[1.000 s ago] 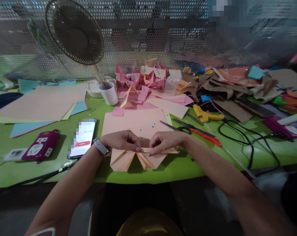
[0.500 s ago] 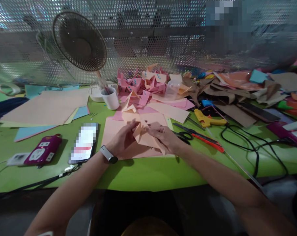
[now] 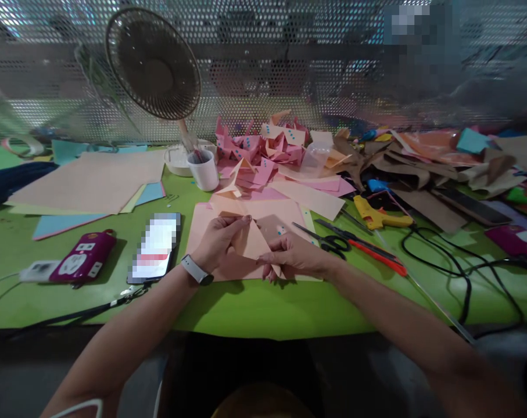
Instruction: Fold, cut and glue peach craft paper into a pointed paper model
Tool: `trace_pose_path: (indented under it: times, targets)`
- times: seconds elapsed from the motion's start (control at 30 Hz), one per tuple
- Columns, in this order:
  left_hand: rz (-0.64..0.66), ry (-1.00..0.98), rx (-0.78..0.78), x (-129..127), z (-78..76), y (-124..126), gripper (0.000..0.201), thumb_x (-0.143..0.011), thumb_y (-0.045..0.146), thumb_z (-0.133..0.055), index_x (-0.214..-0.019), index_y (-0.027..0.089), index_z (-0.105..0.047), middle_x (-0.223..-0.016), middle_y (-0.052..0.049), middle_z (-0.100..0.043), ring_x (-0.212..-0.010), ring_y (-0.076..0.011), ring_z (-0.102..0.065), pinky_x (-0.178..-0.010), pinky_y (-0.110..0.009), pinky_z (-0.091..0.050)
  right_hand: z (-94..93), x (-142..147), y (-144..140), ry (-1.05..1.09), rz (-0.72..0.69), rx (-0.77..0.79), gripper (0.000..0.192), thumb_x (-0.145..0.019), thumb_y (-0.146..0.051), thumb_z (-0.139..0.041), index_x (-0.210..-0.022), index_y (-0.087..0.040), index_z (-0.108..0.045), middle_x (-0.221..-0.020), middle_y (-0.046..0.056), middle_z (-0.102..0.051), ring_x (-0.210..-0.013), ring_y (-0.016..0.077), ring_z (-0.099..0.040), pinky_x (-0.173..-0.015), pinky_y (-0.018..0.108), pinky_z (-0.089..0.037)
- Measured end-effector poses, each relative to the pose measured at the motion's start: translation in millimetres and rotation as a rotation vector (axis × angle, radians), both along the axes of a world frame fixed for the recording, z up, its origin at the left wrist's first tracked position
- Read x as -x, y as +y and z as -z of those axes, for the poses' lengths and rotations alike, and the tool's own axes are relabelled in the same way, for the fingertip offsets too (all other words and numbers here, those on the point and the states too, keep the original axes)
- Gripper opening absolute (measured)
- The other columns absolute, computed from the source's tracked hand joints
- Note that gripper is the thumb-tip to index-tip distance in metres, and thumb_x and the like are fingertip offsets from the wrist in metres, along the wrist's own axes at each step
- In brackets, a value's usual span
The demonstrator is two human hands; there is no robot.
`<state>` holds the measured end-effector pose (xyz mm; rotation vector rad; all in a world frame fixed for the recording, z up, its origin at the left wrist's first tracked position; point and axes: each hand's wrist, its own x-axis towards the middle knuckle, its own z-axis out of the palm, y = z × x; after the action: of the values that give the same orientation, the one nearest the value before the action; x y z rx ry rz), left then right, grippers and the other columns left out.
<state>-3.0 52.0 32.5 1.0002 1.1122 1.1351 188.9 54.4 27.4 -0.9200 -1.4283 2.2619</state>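
Between my two hands is a folded piece of peach paper, tilted above peach sheets lying on the green table. My left hand pinches its upper left part between thumb and fingers. Lower down on the right, my right hand grips the pointed end, its fingers partly under the paper. Just beyond my left hand lies another folded peach paper piece. Scissors rest to the right of my right hand, and small blue dots show on the sheet near them.
A red utility knife, a yellow glue gun and black cables lie on the right. Pink folded papers are heaped at the back. A phone, a purple power strip, a white cup and a fan stand leftward.
My right hand has shifted down to the lower point of the folded paper, and the paper's flat face now shows more. My left hand has moved its pinch to the upper edge.
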Motion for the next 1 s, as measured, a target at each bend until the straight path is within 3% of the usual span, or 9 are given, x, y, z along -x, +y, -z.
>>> trace_pose_path:
  times: [0.13,0.2,0.3,0.37,0.47,0.57,0.7,0.8,1.0]
  targets:
    - [-0.021,-0.022,-0.014,9,1.0,8,0.038,-0.062,0.049,-0.084,-0.065,0.015,-0.067,-0.048,0.003,-0.05,-0.047,-0.008,-0.046,-0.045,-0.021,-0.033,-11.0,-11,2,-0.077,-0.11,-0.057,0.045,-0.07,-0.053,-0.08,-0.08,-0.01,-0.072,-0.074,0.01,-0.074,-0.064,0.0141,-0.068,-0.06,0.025,-0.053]
    - [-0.014,-0.042,-0.008,13,-0.3,11,0.038,-0.06,0.048,-0.085,-0.069,0.014,-0.071,-0.053,0.001,-0.058,-0.052,-0.0096,-0.051,-0.048,-0.022,-0.037,-15.3,-19,6,-0.117,-0.084,-0.169,0.046,-0.073,-0.056,-0.075,-0.082,-0.011,-0.073,-0.072,0.009,-0.074,-0.062,0.015,-0.068,-0.061,0.028,-0.055]
    - [0.022,-0.077,0.041,16,-2.2,13,0.037,-0.057,0.045,-0.088,-0.072,0.013,-0.074,-0.06,-0.002,-0.064,-0.054,-0.0087,-0.053,-0.049,-0.021,-0.037,-17.0,-27,12,-0.093,0.253,-0.613,0.034,-0.081,-0.05,-0.07,-0.089,-0.017,-0.075,-0.075,0.006,-0.073,-0.068,0.0164,-0.069,-0.069,0.033,-0.057]
    - [0.048,-0.11,0.072,15,-2.7,12,0.037,-0.056,0.043,-0.089,-0.074,0.014,-0.076,-0.065,-0.003,-0.068,-0.057,-0.0086,-0.055,-0.052,-0.02,-0.039,-14.7,-27,13,-0.055,0.394,-1.0,0.022,-0.085,-0.037,-0.069,-0.102,-0.024,-0.075,-0.097,0.007,-0.073,-0.091,0.0194,-0.069,-0.085,0.038,-0.056]
    - [0.072,-0.151,0.082,13,-2.5,11,0.038,-0.054,0.042,-0.09,-0.075,0.014,-0.076,-0.072,-0.005,-0.071,-0.066,-0.0104,-0.06,-0.058,-0.02,-0.043,-9.2,-22,11,-0.06,0.275,-1.427,0.031,-0.09,-0.023,-0.063,-0.118,-0.033,-0.069,-0.139,0.006,-0.056,-0.13,0.0224,-0.05,-0.107,0.045,-0.043]
    - [0.103,-0.164,0.072,12,-2.4,8,0.036,-0.056,0.041,-0.09,-0.075,0.014,-0.076,-0.073,-0.004,-0.071,-0.066,-0.009,-0.059,-0.057,-0.018,-0.042,-5.6,-18,9,-0.084,0.109,-1.598,0.03,-0.092,-0.023,-0.061,-0.117,-0.037,-0.07,-0.154,0.0,-0.039,-0.144,0.0223,-0.03,-0.116,0.047,-0.031]
    - [0.14,-0.178,0.067,9,-2.2,5,0.032,-0.061,0.039,-0.088,-0.078,0.014,-0.076,-0.07,-0.003,-0.069,-0.058,-0.0063,-0.054,-0.049,-0.016,-0.037,-4.8,-18,10,-0.084,0.043,-1.555,0.02,-0.091,-0.033,-0.063,-0.107,-0.037,-0.075,-0.155,-0.003,-0.038,-0.146,0.0224,-0.025,-0.119,0.046,-0.025]
    - [0.118,-0.201,0.063,5,-1.6,2,0.035,-0.062,0.042,-0.087,-0.081,0.015,-0.077,-0.072,-0.004,-0.07,-0.059,-0.0081,-0.056,-0.05,-0.017,-0.04,-3.1,-16,10,-0.108,0.125,-1.386,0.017,-0.088,-0.043,-0.065,-0.098,-0.036,-0.077,-0.152,-0.003,-0.042,-0.146,0.0235,-0.026,-0.117,0.048,-0.027]
    - [0.071,-0.195,0.041,0,-0.6,-2,0.036,-0.064,0.043,-0.085,-0.085,0.015,-0.077,-0.078,-0.005,-0.071,-0.063,-0.0099,-0.057,-0.052,-0.019,-0.042,6.3,-7,7,-0.143,0.303,-1.015,0.029,-0.09,-0.052,-0.059,-0.089,-0.029,-0.077,-0.141,0.004,-0.054,-0.14,0.024,-0.036,-0.113,0.046,-0.033]
